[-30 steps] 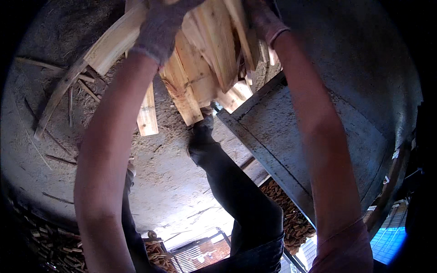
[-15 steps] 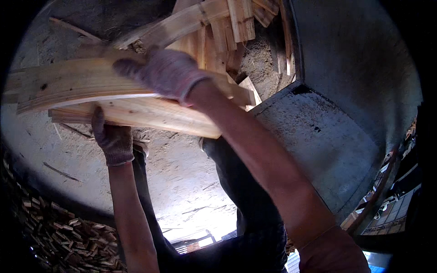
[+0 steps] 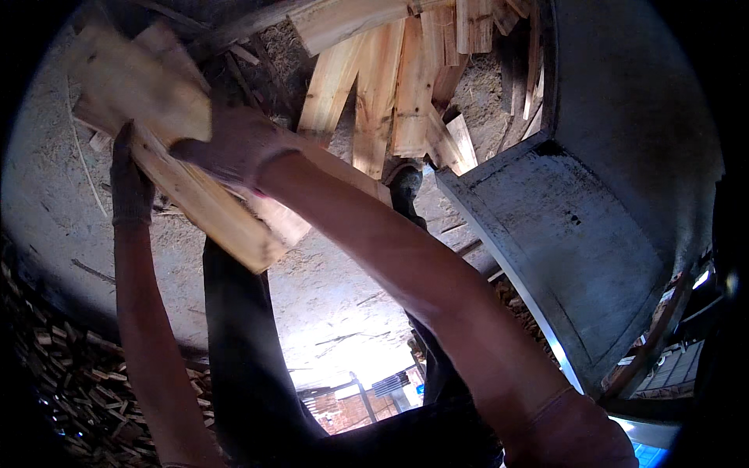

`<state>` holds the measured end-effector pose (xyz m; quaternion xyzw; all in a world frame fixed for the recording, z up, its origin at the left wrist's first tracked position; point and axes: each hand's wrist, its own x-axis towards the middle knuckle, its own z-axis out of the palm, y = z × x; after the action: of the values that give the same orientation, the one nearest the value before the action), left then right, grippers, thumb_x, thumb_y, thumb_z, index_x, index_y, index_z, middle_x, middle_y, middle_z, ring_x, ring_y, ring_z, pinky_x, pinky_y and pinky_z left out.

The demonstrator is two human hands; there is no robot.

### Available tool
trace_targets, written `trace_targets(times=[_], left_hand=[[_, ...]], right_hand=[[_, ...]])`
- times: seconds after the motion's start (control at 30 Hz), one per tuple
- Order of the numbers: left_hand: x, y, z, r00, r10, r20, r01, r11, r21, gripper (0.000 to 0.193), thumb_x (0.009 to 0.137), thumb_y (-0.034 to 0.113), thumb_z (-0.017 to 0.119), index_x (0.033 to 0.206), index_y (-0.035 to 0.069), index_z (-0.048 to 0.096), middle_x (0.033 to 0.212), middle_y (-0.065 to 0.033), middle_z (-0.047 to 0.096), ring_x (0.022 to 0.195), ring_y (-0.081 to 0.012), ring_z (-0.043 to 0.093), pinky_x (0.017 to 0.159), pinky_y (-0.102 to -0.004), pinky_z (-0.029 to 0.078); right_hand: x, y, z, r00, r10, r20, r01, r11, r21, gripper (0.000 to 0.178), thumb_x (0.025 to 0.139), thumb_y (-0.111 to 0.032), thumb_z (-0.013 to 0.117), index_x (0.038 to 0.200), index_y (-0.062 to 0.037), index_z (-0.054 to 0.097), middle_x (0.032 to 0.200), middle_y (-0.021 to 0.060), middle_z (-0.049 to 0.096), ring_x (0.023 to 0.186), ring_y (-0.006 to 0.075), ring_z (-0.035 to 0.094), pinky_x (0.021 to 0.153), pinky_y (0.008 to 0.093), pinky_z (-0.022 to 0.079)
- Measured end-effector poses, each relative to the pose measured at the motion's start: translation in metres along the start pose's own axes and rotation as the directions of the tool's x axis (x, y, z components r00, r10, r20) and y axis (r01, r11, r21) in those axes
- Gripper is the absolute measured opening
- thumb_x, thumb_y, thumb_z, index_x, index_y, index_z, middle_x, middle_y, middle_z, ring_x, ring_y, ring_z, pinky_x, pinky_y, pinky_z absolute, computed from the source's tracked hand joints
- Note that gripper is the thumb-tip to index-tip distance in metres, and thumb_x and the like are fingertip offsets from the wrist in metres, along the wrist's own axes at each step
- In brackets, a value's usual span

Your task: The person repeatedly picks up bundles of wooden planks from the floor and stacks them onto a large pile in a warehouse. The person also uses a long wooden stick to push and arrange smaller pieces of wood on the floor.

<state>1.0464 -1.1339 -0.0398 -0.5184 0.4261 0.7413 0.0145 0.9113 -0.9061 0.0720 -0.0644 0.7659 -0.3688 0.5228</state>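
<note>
Left grip [image 3: 133, 185], right grip [image 3: 238, 148]: both holding boards [image 3: 201, 201] | likely stiff, lightish, splintery; best held by long edges | planks [image 3: 378, 97] right of right grip

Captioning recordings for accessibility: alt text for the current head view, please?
A gloved left hand holds wooden boards, with the gloved right hand, blurred, against them. More planks lie ahead beside a grey panel; wood offcuts are heaped lower left.
</note>
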Motion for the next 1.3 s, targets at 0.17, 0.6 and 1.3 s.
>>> trace_targets(times=[0.17,0.6,1.3], left_hand=[[-0.037,0.006,0.041,0.915,0.292,-0.277,-0.027,0.731,0.682,0.074,0.102,0.042,0.059,0.155,-0.005,0.035,0.148,-0.0232,0.05,0.136,-0.0356,0.049,0.116,-0.0412,0.039],[-0.035,-0.022,0.318,0.489,0.498,0.716,-0.773,-0.134,0.621,0.071,0.076,0.042,0.085,0.134,0.011,0.057,0.111,-0.0175,0.071,0.1,-0.0372,0.071,0.085,-0.0469,0.058],[-0.231,-0.102,0.276,0.978,0.093,0.184,-0.197,0.155,0.968,0.08,0.065,0.048,0.09,0.125,0.006,0.058,0.109,-0.0177,0.072,0.096,-0.0363,0.073,0.082,-0.0466,0.059]], right_hand=[[-0.065,0.102,-0.037,0.889,0.008,-0.458,-0.083,0.986,-0.144,0.078,0.091,-0.04,0.075,0.148,0.0027,0.042,0.147,0.0258,0.049,0.136,0.0383,0.05,0.112,0.0441,0.043],[-0.022,0.197,-0.193,0.623,0.248,-0.742,-0.098,0.966,0.24,0.086,0.09,-0.066,0.064,0.139,0.004,0.054,0.137,0.0256,0.06,0.124,0.0376,0.06,0.105,0.0437,0.044],[-0.028,0.105,-0.313,0.733,0.403,-0.548,-0.407,0.905,0.121,0.073,0.106,-0.052,0.046,0.159,-0.0052,0.03,0.159,0.0145,0.041,0.138,0.0283,0.048,0.113,0.0388,0.043]])
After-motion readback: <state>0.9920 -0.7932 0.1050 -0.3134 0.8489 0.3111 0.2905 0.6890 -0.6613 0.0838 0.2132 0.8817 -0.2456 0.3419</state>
